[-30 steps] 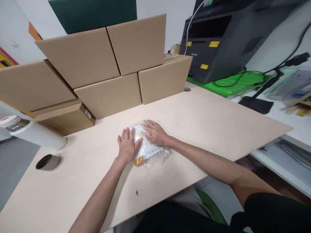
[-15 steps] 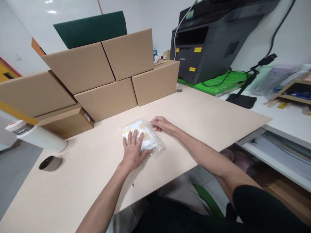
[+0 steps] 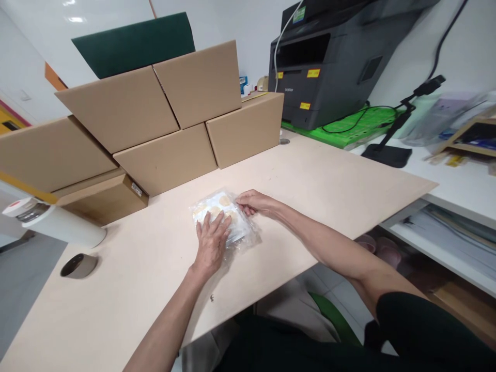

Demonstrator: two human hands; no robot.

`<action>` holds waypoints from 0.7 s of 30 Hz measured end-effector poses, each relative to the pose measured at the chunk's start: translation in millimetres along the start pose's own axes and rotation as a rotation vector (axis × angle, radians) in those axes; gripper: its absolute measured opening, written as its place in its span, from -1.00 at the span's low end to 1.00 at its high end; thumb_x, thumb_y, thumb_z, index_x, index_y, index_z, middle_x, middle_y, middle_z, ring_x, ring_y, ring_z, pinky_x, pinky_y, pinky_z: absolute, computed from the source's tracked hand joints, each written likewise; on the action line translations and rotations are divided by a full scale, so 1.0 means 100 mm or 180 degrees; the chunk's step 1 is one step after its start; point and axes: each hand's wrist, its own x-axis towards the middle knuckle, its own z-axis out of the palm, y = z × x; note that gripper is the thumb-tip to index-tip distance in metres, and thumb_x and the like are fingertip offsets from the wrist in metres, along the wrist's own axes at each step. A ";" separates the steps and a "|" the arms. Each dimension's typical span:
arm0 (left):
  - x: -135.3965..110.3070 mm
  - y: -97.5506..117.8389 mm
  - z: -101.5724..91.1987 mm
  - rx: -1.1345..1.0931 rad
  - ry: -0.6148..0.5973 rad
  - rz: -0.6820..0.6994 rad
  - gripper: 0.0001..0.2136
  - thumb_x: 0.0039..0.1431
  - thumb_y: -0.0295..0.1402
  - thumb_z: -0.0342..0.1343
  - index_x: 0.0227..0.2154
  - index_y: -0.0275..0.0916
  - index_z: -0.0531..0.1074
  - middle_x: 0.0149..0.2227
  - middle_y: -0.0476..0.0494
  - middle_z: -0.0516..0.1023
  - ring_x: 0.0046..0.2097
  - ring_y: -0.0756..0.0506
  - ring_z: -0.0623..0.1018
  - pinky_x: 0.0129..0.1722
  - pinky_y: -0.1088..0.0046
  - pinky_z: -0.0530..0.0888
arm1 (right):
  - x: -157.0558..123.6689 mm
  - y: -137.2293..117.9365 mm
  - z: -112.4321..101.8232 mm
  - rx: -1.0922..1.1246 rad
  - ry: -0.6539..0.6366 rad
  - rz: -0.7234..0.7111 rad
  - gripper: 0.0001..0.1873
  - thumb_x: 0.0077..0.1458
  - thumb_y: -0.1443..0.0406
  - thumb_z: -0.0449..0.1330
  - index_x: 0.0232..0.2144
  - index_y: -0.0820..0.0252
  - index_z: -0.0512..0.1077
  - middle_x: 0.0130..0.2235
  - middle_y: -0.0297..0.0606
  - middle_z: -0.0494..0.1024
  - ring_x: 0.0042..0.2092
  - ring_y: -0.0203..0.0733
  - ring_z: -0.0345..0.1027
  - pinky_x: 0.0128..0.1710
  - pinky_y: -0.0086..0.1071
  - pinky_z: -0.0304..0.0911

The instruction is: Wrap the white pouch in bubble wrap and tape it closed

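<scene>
A clear plastic packet (image 3: 221, 205) with pale round pieces on a white sheet lies in the middle of the beige table (image 3: 329, 186). My left hand (image 3: 211, 242) rests flat on the packet's near half, fingers spread and stretched out. My right hand (image 3: 253, 201) is closed in a pinch on the packet's right edge, its fingertips curled over the plastic film.
Several brown cardboard boxes (image 3: 163, 119) are stacked along the table's back. A white cylinder (image 3: 58, 226) and a tape roll (image 3: 78, 265) lie at the left. A black printer (image 3: 333, 57) on a green mat and a black stand (image 3: 391, 150) are at the right.
My right hand came off the top of the packet and closed on its right edge. My left hand slid further onto the packet. The view has shifted slightly.
</scene>
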 end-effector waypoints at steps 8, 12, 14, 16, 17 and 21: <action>0.02 0.09 -0.10 -0.1501 0.1024 0.0084 -0.59 0.38 -0.13 -0.16 0.12 -0.11 0.42 0.21 -0.16 0.42 0.34 -0.17 0.23 0.34 0.03 0.11 | -0.01 0.02 0.08 0.0508 -0.0017 -0.0414 -0.81 -0.13 0.24 0.31 -0.50 0.27 0.44 -0.64 -0.44 0.33 -0.64 -0.44 0.10 -0.68 -0.51 -0.03; 0.09 0.08 -0.22 -0.2559 0.1744 -0.0896 -0.56 0.30 -0.03 -0.05 0.07 -0.16 0.45 0.14 -0.17 0.49 0.22 -0.19 0.41 0.23 0.19 0.33 | -0.05 -0.06 0.06 0.0521 0.0330 -0.0782 -0.79 -0.18 0.21 0.30 -0.51 0.25 0.44 -0.59 -0.43 0.34 -0.55 -0.41 0.13 -0.57 -0.49 0.03; 0.13 0.01 -0.28 -0.3158 0.2027 -0.1535 -0.56 0.26 -0.01 -0.02 0.06 -0.14 0.44 0.06 -0.15 0.55 0.10 -0.18 0.52 0.09 0.24 0.47 | -0.07 -0.11 0.03 0.0586 0.0501 -0.1014 -0.79 -0.18 0.20 0.29 -0.51 0.22 0.41 -0.55 -0.44 0.34 -0.51 -0.41 0.13 -0.51 -0.49 0.05; 0.15 -0.08 -0.33 -0.3517 0.2106 -0.1917 -0.58 0.24 -0.03 -0.02 0.04 -0.12 0.43 -0.03 -0.12 0.60 -0.02 -0.15 0.58 -0.03 0.26 0.54 | -0.09 -0.15 0.01 0.0568 0.0535 -0.1184 -0.78 -0.18 0.19 0.27 -0.50 0.20 0.38 -0.52 -0.45 0.33 -0.48 -0.40 0.13 -0.48 -0.48 0.07; 0.14 -0.13 -0.34 -0.3586 0.2082 -0.2002 -0.61 0.23 -0.06 -0.01 0.03 -0.11 0.43 -0.06 -0.11 0.61 -0.07 -0.14 0.60 -0.07 0.27 0.56 | -0.09 -0.16 0.00 0.0518 0.0533 -0.1238 -0.78 -0.17 0.18 0.25 -0.49 0.19 0.37 -0.52 -0.45 0.32 -0.48 -0.39 0.13 -0.47 -0.47 0.07; 0.00 -0.32 -0.31 -0.3616 0.1790 -0.2229 -0.57 0.11 -0.26 0.09 0.08 -0.08 0.37 -0.07 -0.17 0.60 -0.11 -0.14 0.61 -0.16 0.30 0.59 | -0.06 -0.15 -0.11 0.0132 0.0708 -0.1376 -0.81 -0.13 0.18 0.20 -0.48 0.16 0.32 -0.53 -0.46 0.28 -0.47 -0.36 0.11 -0.44 -0.45 0.07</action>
